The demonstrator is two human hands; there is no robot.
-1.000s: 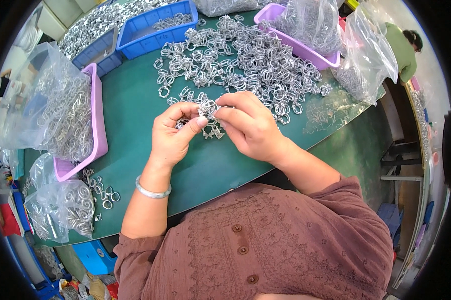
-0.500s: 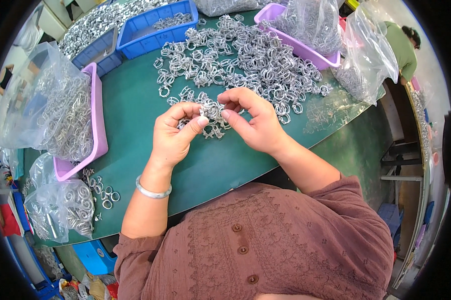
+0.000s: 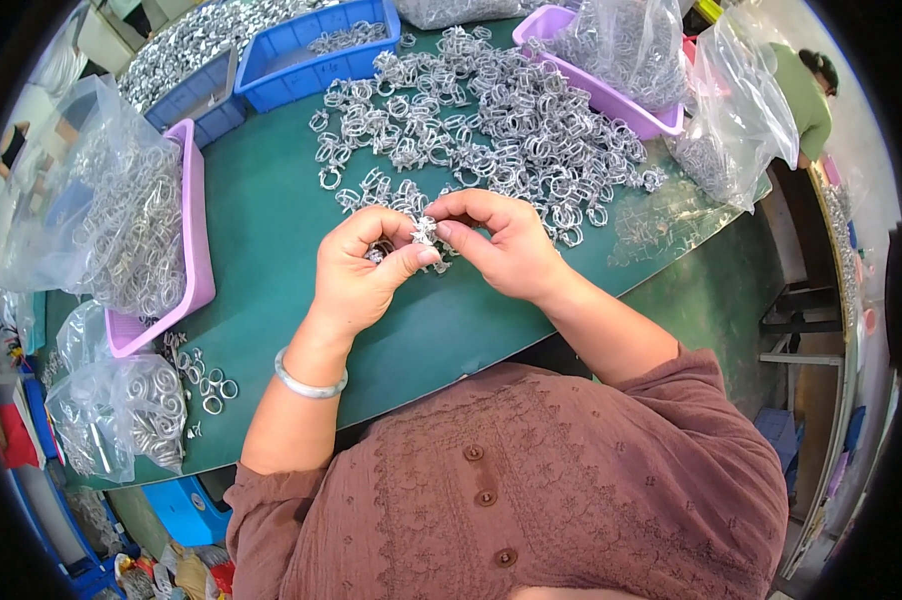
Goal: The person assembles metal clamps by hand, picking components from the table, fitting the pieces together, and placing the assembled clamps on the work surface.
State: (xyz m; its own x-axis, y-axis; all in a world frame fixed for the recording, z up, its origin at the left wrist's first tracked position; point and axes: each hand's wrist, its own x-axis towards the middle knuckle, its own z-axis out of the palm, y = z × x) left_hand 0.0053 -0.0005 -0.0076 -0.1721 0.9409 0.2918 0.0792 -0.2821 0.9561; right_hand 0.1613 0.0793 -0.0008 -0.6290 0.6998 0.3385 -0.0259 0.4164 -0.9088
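Observation:
Over the green table (image 3: 271, 210), my left hand (image 3: 363, 268) pinches a small silver-coloured metal ring (image 3: 425, 231) with an ornate top between thumb and fingers. From the other side, the thumb and forefinger of my right hand (image 3: 503, 242) close on the same ring. The fingers partly hide it, so its band hardly shows. Just behind my hands lies a small cluster of similar rings (image 3: 399, 196), which my fingers cover in part. Beyond that spreads a large heap of the same grey rings (image 3: 501, 120).
To the left, a lilac tray (image 3: 199, 240) holds a clear bag of rings (image 3: 136, 240). Loose rings (image 3: 213, 385) and another bag (image 3: 151, 415) lie near the left edge. Blue bins (image 3: 311, 72) stand at the back, another lilac tray (image 3: 661, 122) at back right. A person in green (image 3: 801, 105) is far right.
Both hands have come closer together, the left one shifting slightly right. The ring's ornate top now shows between my fingertips.

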